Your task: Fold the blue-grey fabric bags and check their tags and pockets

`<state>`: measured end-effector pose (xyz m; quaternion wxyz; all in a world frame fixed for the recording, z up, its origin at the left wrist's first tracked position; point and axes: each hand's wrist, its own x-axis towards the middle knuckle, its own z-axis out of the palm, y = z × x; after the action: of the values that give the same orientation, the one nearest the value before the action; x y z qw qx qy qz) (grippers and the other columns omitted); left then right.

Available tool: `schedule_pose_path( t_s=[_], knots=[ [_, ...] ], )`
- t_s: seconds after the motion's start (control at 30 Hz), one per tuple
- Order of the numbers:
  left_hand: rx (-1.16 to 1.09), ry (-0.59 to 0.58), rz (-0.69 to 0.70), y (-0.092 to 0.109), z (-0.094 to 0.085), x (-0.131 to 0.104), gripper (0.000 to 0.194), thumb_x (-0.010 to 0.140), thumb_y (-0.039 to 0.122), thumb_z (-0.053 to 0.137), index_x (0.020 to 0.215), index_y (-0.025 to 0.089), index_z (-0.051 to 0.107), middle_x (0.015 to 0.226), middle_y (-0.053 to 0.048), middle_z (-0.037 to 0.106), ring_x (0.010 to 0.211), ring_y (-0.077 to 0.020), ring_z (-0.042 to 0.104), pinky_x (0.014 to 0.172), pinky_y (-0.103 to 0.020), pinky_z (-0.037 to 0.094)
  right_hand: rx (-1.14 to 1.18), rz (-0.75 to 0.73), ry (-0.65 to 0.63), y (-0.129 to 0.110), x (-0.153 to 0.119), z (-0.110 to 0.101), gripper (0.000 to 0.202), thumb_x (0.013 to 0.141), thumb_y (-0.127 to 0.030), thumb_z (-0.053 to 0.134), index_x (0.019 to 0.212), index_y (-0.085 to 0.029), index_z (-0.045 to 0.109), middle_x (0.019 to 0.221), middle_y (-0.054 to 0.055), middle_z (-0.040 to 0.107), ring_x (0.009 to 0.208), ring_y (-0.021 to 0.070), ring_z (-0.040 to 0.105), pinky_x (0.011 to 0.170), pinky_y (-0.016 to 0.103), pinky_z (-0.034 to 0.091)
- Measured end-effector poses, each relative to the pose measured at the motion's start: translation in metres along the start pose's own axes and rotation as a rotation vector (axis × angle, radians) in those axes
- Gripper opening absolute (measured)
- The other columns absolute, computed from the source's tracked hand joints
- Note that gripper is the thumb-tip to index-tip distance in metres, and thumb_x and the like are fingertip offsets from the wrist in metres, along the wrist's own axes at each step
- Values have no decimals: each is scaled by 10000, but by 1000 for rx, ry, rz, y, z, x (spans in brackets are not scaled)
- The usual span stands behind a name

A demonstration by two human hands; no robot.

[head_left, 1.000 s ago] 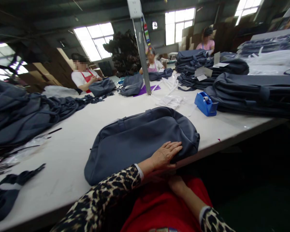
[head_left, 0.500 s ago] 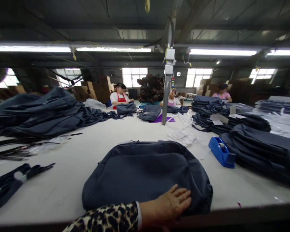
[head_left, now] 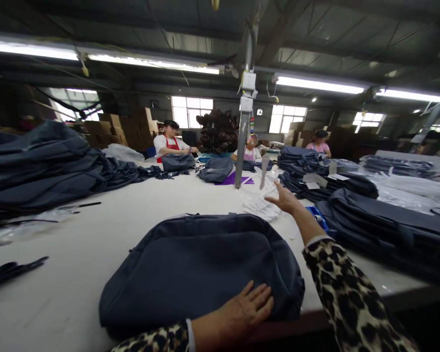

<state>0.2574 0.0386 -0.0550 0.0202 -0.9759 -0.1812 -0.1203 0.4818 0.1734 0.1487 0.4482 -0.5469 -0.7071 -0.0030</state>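
A dark blue fabric bag [head_left: 190, 264] lies flat on the white table in front of me. My left hand [head_left: 244, 308] rests on its lower right part, palm down with the fingers spread. Beyond the bag's upper right corner, my right hand [head_left: 284, 198] is stretched forward, thumb and fingers apart, holding nothing. Just past its fingertips a pale, blurred narrow strip [head_left: 264, 172] stands out upright, seemingly apart from the hand. Under that reach lies a heap of white strips [head_left: 262, 208]. A blue tape dispenser [head_left: 320, 219] is partly hidden by my right forearm.
Stacked dark blue bags [head_left: 381, 225] fill the right side, with loose cards [head_left: 311, 182] on the stack behind. A large bag pile [head_left: 47, 166] stands at left. A metal post [head_left: 241, 146] rises from the table; several people work beyond it.
My right arm has come into view, reaching forward over the table, and the pale strip has appeared beyond it. My left hand stays on the bag; the view has shifted right.
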Motion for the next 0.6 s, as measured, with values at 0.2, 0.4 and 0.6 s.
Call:
schedule_pose_path(
  t_s=[0.2, 0.4, 0.6],
  knots=[
    [-59, -42, -30, -38, -30, -76, 572, 986, 158, 402, 1526, 270, 253, 1551, -91, 369, 1431, -217, 352, 1189, -442, 295, 231, 224, -281, 45, -67, 66, 404, 873, -462, 594, 1132, -154, 619, 980, 95, 692, 801, 183, 660, 733, 329, 532],
    [-192, -192, -280, -69, -65, -165, 579, 955, 104, 419, 1448, 406, 390, 1552, 11, 381, 1447, -218, 317, 1206, -479, 187, 406, 407, -436, 24, -184, 120, 470, 789, -585, 616, 1037, -186, 588, 868, 27, 669, 630, 150, 582, 608, 300, 483],
    [-476, -37, -621, -68, -107, -201, 631, 817, 411, 715, 1390, 293, 480, 1449, -59, 497, 1344, -261, 427, 1171, -459, 267, 490, 368, -479, -21, -202, 142, 407, 787, -618, 636, 777, -223, 536, 686, -28, 538, 644, 153, 475, 591, 278, 394]
  ],
)
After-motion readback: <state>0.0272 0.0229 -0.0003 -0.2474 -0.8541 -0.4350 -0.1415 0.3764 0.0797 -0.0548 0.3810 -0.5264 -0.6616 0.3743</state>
